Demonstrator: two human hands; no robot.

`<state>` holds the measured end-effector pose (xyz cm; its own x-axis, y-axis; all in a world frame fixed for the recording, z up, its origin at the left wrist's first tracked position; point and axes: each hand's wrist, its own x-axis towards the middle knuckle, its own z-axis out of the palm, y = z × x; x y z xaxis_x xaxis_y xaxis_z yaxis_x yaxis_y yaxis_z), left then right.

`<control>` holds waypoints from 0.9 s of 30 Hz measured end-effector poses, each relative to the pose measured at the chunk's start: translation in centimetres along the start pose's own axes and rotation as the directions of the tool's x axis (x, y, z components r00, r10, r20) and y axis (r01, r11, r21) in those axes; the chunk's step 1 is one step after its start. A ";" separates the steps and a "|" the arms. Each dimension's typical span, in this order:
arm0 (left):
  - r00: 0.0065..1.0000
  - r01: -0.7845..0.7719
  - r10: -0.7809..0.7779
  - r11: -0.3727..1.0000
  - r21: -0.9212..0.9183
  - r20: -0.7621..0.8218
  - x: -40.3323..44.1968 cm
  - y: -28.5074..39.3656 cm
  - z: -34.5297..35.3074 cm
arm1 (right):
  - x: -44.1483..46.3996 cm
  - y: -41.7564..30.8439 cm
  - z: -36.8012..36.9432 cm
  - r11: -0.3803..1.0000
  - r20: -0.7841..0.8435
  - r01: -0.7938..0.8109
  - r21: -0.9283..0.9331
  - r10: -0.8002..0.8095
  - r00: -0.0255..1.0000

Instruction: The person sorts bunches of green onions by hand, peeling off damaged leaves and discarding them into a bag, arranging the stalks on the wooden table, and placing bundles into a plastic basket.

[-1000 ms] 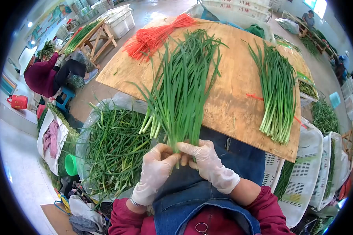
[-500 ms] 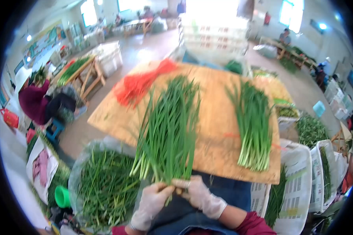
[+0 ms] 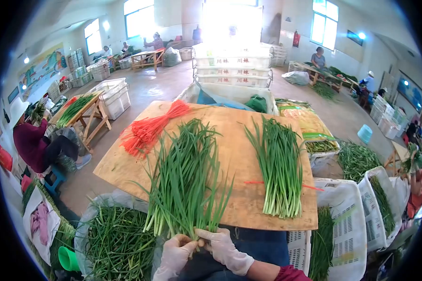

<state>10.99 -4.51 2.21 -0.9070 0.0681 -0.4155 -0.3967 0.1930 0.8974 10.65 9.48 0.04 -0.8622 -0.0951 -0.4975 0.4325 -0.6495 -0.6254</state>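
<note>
Both hands wear thin whitish gloves and meet at the near edge of the wooden board (image 3: 234, 187). My left hand (image 3: 176, 253) pinches the pale stem ends of a few garlic chives (image 3: 187, 182). My right hand (image 3: 225, 249) is closed on the same stems, its fingertips touching the left ones. The leaves fan out over the board, beside more loose chives on the left. A separate chive bundle (image 3: 281, 173) lies at the right, across a thin red tie (image 3: 253, 182). A heap of red ties (image 3: 150, 129) lies at the board's far left.
A plastic-lined container (image 3: 86, 220) of loose greens stands left of the board. White crates (image 3: 347, 234) with greens stand to the right, and stacked crates (image 3: 233, 72) rise behind. A person (image 3: 40, 140) sits at the left by another table; other people work farther back.
The head view has tilted up and turned slightly right, so the board sits lower and farther left. Both hands stay at the stem ends, and the chive leaves have spread wider.
</note>
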 end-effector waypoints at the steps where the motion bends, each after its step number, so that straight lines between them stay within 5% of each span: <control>1: 0.999 0.033 -0.033 0.999 -0.003 0.028 0.0 0.4 -0.1 | -0.1 -0.1 0.1 1.000 0.003 -0.003 0.023 0.002 1.000; 4: 1.000 -0.004 0.005 0.988 0.152 -0.005 -0.2 0.3 0.1 | -0.7 -0.8 0.6 0.999 -0.048 0.013 0.040 -0.011 0.999; 7: 0.959 -0.204 0.262 0.903 0.379 -0.107 0.1 -0.2 0.6 | -0.1 -0.6 0.2 0.999 -0.032 0.032 -0.027 -0.033 0.999; 10: 0.953 -0.269 0.298 0.918 0.293 -0.060 0.6 0.1 0.8 | 0.4 -0.4 -0.4 0.998 -0.060 -0.020 -0.063 0.016 0.998; 16: 0.995 -0.079 0.087 0.982 -0.170 0.040 0.7 0.8 0.6 | 0.7 -0.1 -0.9 0.999 -0.008 0.028 0.043 -0.027 1.000; 24: 0.957 -0.234 0.144 0.897 -0.376 -0.253 -0.9 -1.6 1.1 | 1.2 -0.5 -1.9 0.997 -0.065 -0.007 0.080 0.012 0.998; 27: 0.822 -0.445 0.254 0.844 -0.298 -0.510 -2.4 -2.5 -1.9 | 1.4 -1.2 -3.2 0.987 0.054 -0.023 0.158 0.014 0.998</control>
<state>13.88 -7.03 1.25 -0.9183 -0.3940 -0.0386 0.0269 -0.1594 0.9869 9.76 12.49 -1.86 -0.8690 -0.1453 -0.4730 0.4051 -0.7581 -0.5112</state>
